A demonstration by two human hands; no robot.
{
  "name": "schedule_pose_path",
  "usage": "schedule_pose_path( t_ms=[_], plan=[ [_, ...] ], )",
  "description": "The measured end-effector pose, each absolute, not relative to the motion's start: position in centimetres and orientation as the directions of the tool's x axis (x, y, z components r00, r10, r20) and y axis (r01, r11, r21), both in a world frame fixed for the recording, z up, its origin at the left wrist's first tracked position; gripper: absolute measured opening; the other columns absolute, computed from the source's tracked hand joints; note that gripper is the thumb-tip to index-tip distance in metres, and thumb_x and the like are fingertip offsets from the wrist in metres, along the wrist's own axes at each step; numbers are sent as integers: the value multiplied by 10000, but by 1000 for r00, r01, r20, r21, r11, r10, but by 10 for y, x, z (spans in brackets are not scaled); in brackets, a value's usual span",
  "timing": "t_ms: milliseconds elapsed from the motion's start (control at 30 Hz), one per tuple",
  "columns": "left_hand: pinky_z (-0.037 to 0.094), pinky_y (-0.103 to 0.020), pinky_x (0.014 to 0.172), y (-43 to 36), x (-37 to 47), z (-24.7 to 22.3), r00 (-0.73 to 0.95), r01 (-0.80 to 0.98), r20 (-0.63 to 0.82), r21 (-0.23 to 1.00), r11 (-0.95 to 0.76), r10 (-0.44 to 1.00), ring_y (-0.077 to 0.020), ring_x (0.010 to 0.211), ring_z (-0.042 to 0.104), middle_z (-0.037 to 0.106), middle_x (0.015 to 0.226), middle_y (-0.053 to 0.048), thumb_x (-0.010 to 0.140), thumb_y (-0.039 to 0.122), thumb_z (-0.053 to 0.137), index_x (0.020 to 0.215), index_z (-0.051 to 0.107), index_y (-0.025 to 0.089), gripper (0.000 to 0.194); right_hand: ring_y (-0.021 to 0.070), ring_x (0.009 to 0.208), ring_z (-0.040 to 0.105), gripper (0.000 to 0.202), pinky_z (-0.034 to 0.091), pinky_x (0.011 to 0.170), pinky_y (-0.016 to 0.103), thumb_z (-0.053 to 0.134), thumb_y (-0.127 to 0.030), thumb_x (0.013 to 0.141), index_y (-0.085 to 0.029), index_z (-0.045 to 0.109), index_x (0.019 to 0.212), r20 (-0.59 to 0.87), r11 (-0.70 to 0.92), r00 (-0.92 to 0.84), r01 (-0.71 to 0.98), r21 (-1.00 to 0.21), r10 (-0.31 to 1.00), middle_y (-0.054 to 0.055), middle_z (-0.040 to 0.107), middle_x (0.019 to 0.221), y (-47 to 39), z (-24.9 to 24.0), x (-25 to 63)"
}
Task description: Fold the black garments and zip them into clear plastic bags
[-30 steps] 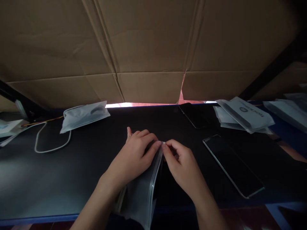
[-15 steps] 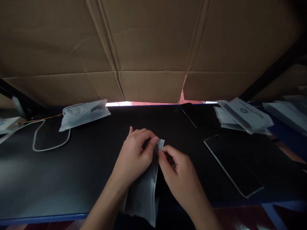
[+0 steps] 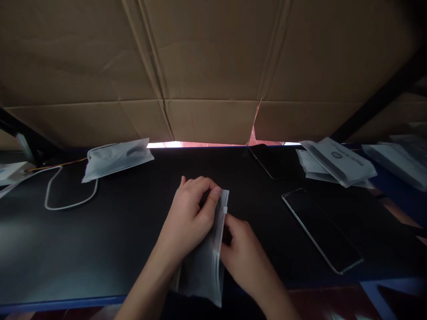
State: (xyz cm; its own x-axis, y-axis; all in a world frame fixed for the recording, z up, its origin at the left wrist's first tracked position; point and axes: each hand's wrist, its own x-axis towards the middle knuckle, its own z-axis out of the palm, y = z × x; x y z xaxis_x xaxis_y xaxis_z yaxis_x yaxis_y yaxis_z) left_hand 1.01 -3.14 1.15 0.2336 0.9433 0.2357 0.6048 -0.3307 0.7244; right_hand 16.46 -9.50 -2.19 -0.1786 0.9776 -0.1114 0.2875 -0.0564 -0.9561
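My left hand [image 3: 191, 209] pinches the far end of a frosted slider zip bag [image 3: 203, 275] between thumb and fingers. The bag hangs towards me over the front of the table, its zip edge facing right. A small white slider [image 3: 225, 210] sits near the top of that edge. Just below it, my right hand [image 3: 243, 249] has its curled fingers at the zip edge, their tips partly hidden by the bag. What the bag contains, if anything, cannot be made out.
On the black table [image 3: 133, 249] lie a dark phone [image 3: 322, 231] at right and another phone [image 3: 267, 160] behind it. Printed pouches [image 3: 340, 160] are stacked farther right. At left are a filled frosted pouch [image 3: 116, 160] and a white cable [image 3: 71, 207]. Cardboard [image 3: 213, 66] stands behind.
My right hand has slid from the top corner of the bag down along its zip edge, uncovering the slider. My left hand keeps its pinch almost in place.
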Motion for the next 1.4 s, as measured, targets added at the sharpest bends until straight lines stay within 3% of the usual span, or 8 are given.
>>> schedule_pose_path(
  t_ms=[267, 367, 500, 667, 833, 1100, 1233, 1400],
  plan=[
    [230, -635, 1338, -33, 3, 14, 227, 601, 206, 740, -304, 952, -188, 805, 675, 710, 814, 32, 1095, 416, 462, 847, 626, 258, 337, 136, 579, 510, 275, 269, 566, 290, 792, -271, 930, -231, 617, 721, -61, -13, -85, 483, -876, 995, -20, 627, 668, -86, -26, 152],
    [116, -684, 1353, -34, 1, 16, 228, 629, 204, 716, -304, 952, -204, 857, 695, 727, 860, 26, 1100, 420, 465, 876, 647, 266, 327, 149, 633, 587, 157, 378, 602, 282, 796, -300, 939, -244, 683, 844, -56, 15, -141, 462, -887, 988, -17, 694, 752, -85, -23, 160],
    [23, -827, 1287, -38, 1, 18, 275, 669, 174, 672, -318, 946, -252, 961, 713, 755, 939, 13, 1074, 365, 528, 914, 711, 284, 257, 179, 905, 729, 191, 562, 781, 288, 737, -335, 985, -266, 720, 1162, -59, -18, -262, 158, -987, 963, 10, 780, 1025, -81, -18, 182],
    [50, -836, 1279, -38, 8, 16, 290, 692, 188, 636, -342, 938, -263, 991, 711, 764, 930, 9, 1063, 321, 541, 884, 712, 276, 252, 152, 767, 625, 342, 501, 699, 271, 587, -521, 1089, -232, 710, 952, -82, -70, -88, 126, -990, 993, -13, 661, 825, -78, -25, 186],
    [138, -793, 1294, -30, 9, 10, 226, 719, 250, 609, -334, 942, -250, 926, 717, 764, 871, 3, 1043, 287, 525, 852, 688, 263, 253, 109, 590, 436, 330, 317, 530, 257, 587, -416, 1092, -237, 606, 816, -100, -80, -109, 175, -981, 989, -63, 518, 676, -90, -24, 169],
    [350, -742, 1222, -6, -11, 11, 31, 790, 367, 561, -248, 930, -289, 960, 723, 762, 891, -39, 1063, 364, 494, 895, 670, 237, 274, 102, 532, 507, 297, 300, 521, 249, 621, -205, 971, -232, 514, 696, -158, 10, -297, 494, -869, 942, -58, 579, 614, -136, -24, 159],
    [322, -748, 1247, -15, -10, 13, 77, 813, 399, 505, -289, 914, -329, 1165, 715, 788, 1182, -76, 1066, 373, 523, 1149, 734, 244, 261, 139, 625, 672, 229, 415, 575, 256, 587, -227, 1032, -260, 681, 825, -19, 110, -218, 564, -818, 976, -40, 723, 740, -140, -35, 168],
    [326, -879, 1189, -69, -21, -10, 232, 886, 369, 303, -352, 900, -451, 1459, 584, 602, 1618, -112, 1074, 524, 555, 1543, 563, 335, 505, 248, 1008, 759, 241, 610, 857, 408, 505, -325, 1138, -281, 742, 1135, 275, 233, -73, 758, -610, 959, 44, 789, 1103, -128, -47, 200]
  ],
)
